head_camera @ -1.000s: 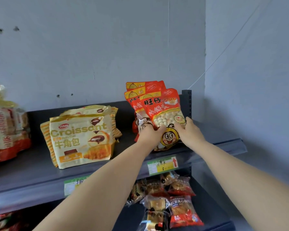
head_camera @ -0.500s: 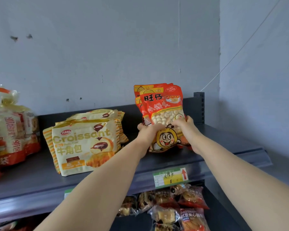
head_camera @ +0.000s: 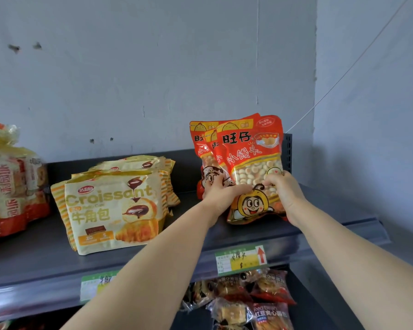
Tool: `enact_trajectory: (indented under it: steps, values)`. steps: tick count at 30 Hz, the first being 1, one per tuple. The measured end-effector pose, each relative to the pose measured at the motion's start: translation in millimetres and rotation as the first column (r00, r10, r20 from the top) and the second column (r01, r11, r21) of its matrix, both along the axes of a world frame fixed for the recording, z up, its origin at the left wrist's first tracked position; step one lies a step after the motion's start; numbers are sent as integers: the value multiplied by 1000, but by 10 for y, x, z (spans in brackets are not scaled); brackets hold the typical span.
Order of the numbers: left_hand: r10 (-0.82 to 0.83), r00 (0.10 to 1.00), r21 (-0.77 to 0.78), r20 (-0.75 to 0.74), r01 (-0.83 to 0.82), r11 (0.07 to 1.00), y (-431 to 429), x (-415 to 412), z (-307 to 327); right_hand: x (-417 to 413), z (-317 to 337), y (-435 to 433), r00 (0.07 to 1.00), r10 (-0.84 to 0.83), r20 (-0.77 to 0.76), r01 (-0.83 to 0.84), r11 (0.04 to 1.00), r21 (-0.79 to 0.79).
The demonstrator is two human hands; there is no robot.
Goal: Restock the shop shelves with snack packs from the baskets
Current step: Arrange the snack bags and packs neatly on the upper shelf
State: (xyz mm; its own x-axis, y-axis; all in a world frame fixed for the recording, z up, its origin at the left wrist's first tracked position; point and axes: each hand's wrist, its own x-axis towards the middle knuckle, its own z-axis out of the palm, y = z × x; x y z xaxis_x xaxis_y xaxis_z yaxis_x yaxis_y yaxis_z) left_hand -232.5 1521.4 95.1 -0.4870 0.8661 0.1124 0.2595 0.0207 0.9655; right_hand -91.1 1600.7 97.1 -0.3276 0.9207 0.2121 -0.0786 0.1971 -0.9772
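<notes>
A stack of red snack packs (head_camera: 246, 153) with yellow tops and a cartoon face stands upright at the right end of the dark grey top shelf (head_camera: 224, 236). The front pack shows small round biscuits through a clear window. My left hand (head_camera: 221, 194) grips the stack's lower left side. On the lower right side my right hand (head_camera: 284, 191) holds the front pack, fingers curled over its face. The bottom edge of the packs rests on the shelf.
Cream and yellow croissant packs (head_camera: 112, 208) stand in a row mid-shelf. Clear-wrapped cracker bags (head_camera: 10, 177) sit at the far left. Price labels (head_camera: 241, 259) hang on the shelf's front lip. The lower shelf holds wrapped bread packs (head_camera: 248, 301). A grey wall corner closes the right side.
Both hands have pushed the fanned red packs together into a tighter, more upright stack. The view has shifted slightly closer and leftward.
</notes>
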Motion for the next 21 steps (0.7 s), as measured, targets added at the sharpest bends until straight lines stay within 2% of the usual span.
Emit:
enact_trajectory:
  steps: [3, 5, 8, 10, 13, 16, 19, 21]
  values:
    - [-120, 992, -17, 49, 121, 992, -41, -41, 63, 43, 34, 23, 998, 55, 39, -54, 998, -10]
    - [-145, 987, 0, 74, 146, 989, -42, -46, 99, 81, 77, 85, 986, 133, 98, -130, 991, -44]
    - [-136, 987, 40, 88, 132, 990, -3, -6, 113, 119, 134, 149, 968, 235, 86, -218, 960, -174]
    - [-102, 990, 76, 101, 95, 993, 62, 2, 64, 95, 156, 182, 967, 236, 98, -211, 953, -215]
    - [-62, 990, 167, 127, 40, 985, 101, 80, 77, 72, 148, 225, 967, 201, 157, -179, 973, -145]
    - [-71, 992, 230, 108, 44, 972, 163, 179, 191, 148, 224, 270, 976, 202, 84, -192, 975, -109]
    - [-66, 993, 187, 94, 48, 981, 270, 263, 235, 260, 246, 375, 982, 153, 111, -146, 987, -69]
    - [-37, 995, 112, 92, 27, 993, 372, 280, 181, 262, 151, 454, 967, -38, 252, 19, 997, 78]
